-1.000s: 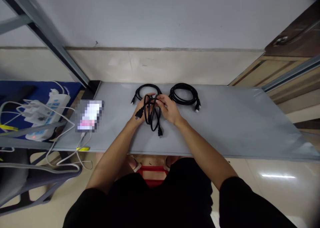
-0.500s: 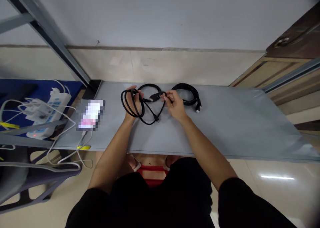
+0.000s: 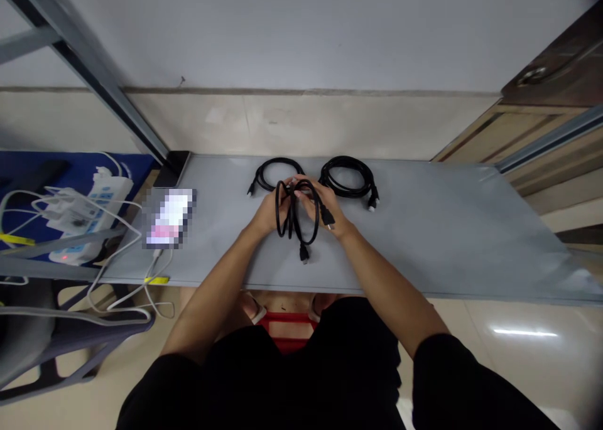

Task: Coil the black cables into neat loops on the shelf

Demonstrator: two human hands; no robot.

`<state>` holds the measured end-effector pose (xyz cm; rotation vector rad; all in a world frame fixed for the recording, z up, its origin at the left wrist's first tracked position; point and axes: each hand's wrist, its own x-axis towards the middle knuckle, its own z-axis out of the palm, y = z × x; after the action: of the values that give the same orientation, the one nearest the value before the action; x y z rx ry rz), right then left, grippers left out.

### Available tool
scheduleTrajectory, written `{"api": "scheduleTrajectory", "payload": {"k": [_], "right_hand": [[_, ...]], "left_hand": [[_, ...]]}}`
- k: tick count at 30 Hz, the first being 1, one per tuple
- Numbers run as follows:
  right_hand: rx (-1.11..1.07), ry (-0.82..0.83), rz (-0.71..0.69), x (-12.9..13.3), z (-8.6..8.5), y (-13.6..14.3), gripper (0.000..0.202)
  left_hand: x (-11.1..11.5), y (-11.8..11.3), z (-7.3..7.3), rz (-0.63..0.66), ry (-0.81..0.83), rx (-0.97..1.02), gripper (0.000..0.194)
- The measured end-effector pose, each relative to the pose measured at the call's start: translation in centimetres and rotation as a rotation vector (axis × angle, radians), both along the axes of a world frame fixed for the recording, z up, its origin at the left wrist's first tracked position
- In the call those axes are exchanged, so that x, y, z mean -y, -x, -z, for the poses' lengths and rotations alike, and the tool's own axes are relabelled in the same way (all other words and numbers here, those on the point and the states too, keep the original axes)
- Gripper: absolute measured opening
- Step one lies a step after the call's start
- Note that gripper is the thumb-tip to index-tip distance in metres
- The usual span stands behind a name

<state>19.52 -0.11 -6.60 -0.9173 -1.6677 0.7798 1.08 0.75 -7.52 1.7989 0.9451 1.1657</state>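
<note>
Both hands meet near the middle of the grey table (image 3: 438, 229), gripping one looped black cable (image 3: 317, 220) between them. My left hand (image 3: 272, 211) is closed on the cable's left loops. My right hand (image 3: 330, 205) holds its right side, fingers curled round the strands. One black plug of this cable hangs by my right wrist, the other below the loops. Behind my left hand lies a second coiled black cable (image 3: 277, 161), its plug pointing left. A thicker coiled black cable (image 3: 348, 193) rests behind and right of my right hand.
On the table's left part lies a phone (image 3: 170, 218) with a white cord plugged in. Further left, a white power strip (image 3: 92, 220) with chargers sits on a blue surface. A metal post (image 3: 113, 97) rises at the left, and a wall stands behind the table.
My hands have come together, my left moving right. The held cable's loops moved right and are now bunched between both hands, uncovering the second coil's plug.
</note>
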Motion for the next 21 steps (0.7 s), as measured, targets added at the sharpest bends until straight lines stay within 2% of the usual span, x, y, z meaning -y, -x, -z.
{"api": "scheduleTrajectory", "payload": {"k": [4, 9, 12, 16, 21], "right_hand": [[0.033, -0.012, 0.030, -0.1, -0.5, -0.2, 0.046], [0.035, -0.072, 0.037, 0.1, -1.0, -0.4, 0.038], [0.032, -0.061, 0.034, 0.1, -1.0, -0.8, 0.036], [-0.001, -0.026, 0.038, -0.4, -0.6, -1.4, 0.032], [-0.004, 0.005, 0.076, -1.1, -0.2, -1.7, 0.028]], "left_hand": [[0.5, 0.1, -1.1, 0.054, -0.003, -0.064, 0.032], [0.7, 0.0, -1.4, 0.013, 0.010, -0.088, 0.027], [0.6, 0.3, -1.2, -0.056, 0.027, -0.097, 0.031], [0.1, 1.4, -1.2, -0.197, 0.118, 0.117, 0.051], [-0.3, 2.5, -2.4, -0.349, -0.035, 0.258, 0.063]]}}
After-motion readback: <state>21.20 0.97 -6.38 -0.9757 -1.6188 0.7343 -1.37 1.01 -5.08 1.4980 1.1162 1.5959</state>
